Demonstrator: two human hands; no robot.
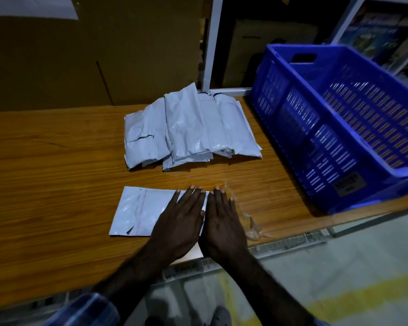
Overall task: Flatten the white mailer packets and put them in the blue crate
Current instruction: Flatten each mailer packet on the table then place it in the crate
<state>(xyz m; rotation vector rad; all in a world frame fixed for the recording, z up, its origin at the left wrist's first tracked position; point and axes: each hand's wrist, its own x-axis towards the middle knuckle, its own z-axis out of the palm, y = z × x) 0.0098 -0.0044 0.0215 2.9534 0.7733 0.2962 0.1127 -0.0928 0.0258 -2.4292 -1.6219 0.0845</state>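
One white mailer packet (137,211) lies flat near the front edge of the wooden table (57,161). My left hand (179,222) presses on its right part with straight fingers. My right hand (224,224) lies flat beside it, fingers straight, covering the packet's right end. Farther back sits a heap of several white mailer packets (189,130), puffy and overlapping. The blue crate (327,128) stands at the table's right end, tilted in view, with no packets visible inside.
A crumpled clear plastic wrapper (250,222) lies right of my right hand at the table edge. A large brown cardboard box (92,55) stands behind the table. A white-framed shelf (212,43) rises behind the crate. Below the edge is grey floor with a yellow stripe (363,295).
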